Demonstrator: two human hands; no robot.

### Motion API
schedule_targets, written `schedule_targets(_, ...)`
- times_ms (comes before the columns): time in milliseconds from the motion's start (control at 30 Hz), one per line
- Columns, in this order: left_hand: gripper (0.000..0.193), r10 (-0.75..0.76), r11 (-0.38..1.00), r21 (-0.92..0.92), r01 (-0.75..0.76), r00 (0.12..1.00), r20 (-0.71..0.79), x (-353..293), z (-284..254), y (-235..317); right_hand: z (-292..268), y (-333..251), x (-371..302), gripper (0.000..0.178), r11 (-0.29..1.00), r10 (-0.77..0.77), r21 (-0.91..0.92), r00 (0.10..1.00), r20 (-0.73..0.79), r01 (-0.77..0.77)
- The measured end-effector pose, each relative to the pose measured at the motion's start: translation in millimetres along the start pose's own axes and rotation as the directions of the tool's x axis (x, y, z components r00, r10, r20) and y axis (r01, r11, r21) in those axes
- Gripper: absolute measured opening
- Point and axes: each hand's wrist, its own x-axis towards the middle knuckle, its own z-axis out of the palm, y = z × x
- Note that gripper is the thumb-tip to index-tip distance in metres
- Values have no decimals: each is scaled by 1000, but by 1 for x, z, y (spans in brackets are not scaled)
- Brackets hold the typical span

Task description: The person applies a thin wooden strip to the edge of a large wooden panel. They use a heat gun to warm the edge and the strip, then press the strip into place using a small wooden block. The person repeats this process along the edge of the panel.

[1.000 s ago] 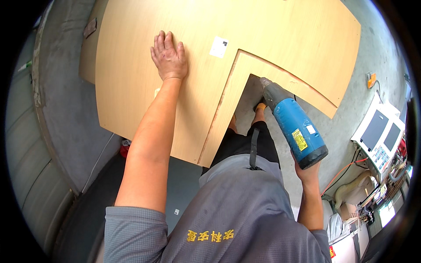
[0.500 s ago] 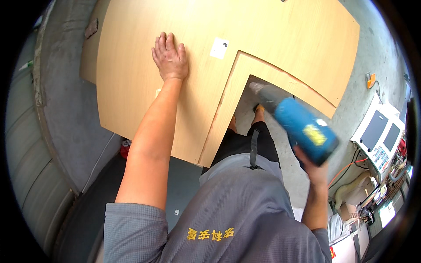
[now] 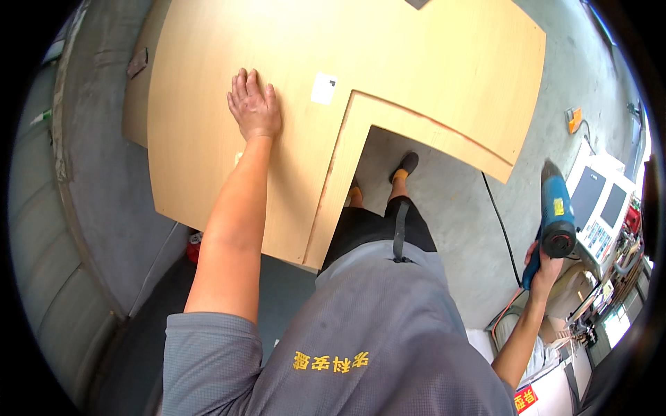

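Observation:
My left hand (image 3: 254,108) lies flat on a light wood-grain panel (image 3: 208,159), fingers stretched out. The panel has an L-shaped cut-out at its near right, with a narrow groove running parallel to the cut edges. To the right of the panel, off its surface, my right hand (image 3: 547,266) is wrapped around the handle of a blue heat gun (image 3: 554,197). The gun's dark nozzle points away from me, and its round black rear end faces me. A small white label (image 3: 324,89) is stuck on the panel beyond the cut-out's corner.
A black cord (image 3: 501,225) hangs between panel and heat gun. White equipment with dark panels (image 3: 595,204) stands at the right, an orange device (image 3: 574,119) beyond it. My foot (image 3: 408,163) shows through the cut-out. A corrugated wall (image 3: 41,229) runs along the left.
My right hand has swung the heat gun rightward, from over the cut-out to beside the panel, and its nozzle has turned away from me. My left hand stays flat on the panel.

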Motion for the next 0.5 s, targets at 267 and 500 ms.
schedule_targets(267,55,-36,999,7,36,999,17,-8,-12,9,-47,-66,96,33,503,-323,-860,941,-98,83)
schedule_targets(500,58,-78,997,29,76,995,65,-14,-21,8,159,-228,332,36,200,-722,-538,494,484,819)
